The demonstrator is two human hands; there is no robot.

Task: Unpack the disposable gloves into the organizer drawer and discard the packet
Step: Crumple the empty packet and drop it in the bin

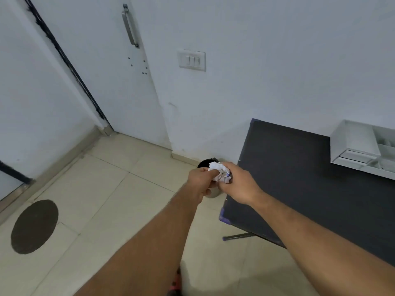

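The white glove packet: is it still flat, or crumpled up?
Crumpled. The white paper packet is a creased wad gripped between the left hand and right hand, above a dark round bin on the floor.

Two hands: left hand (201, 182), right hand (239, 184), both closed round one crumpled white packet (220, 173). One dark bin (206, 163) on the floor behind the hands, mostly hidden. One black worktop (299, 178). One white organizer (363, 150) on it, cut off at the right edge; compartment count cannot be told. One white door (102, 71) with one metal handle (130, 26) and six small screw holes (137, 65) below it. One switch plate (192, 60) on the wall, three rocker switches. One dark round patch (35, 226) on the floor tiles. One small red thing (176, 283) at the bottom edge, too hidden to identify.
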